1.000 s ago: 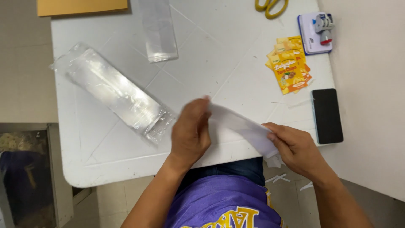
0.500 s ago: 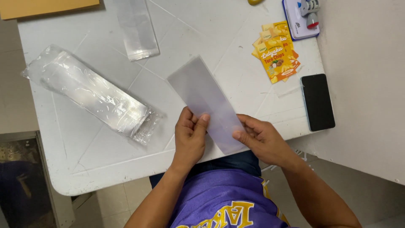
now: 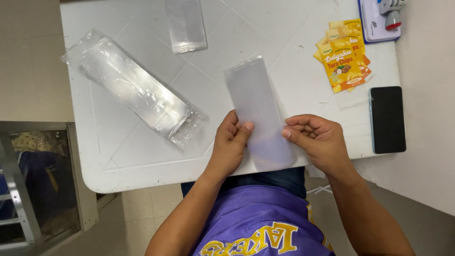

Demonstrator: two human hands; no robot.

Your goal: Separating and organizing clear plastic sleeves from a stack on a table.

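Note:
A long clear plastic bag (image 3: 253,102) is held upright over the near edge of the white table (image 3: 303,76). My left hand (image 3: 230,142) pinches its left edge between thumb and fingers. My right hand (image 3: 315,137) grips its right edge with curled fingers. The bag's lower end hangs just past the table edge, above my lap.
A thick stack of clear bags in a wrapper (image 3: 132,90) lies diagonally at the left. Another clear bag (image 3: 186,23) lies at the far middle. Yellow labels (image 3: 343,54), a black phone (image 3: 387,118) and a stamp pad with a stamp (image 3: 381,19) sit at the right.
The bag has swung from lying flat and slanted to the right into an upright position between both hands. My left hand moved from on top of it to its left edge.

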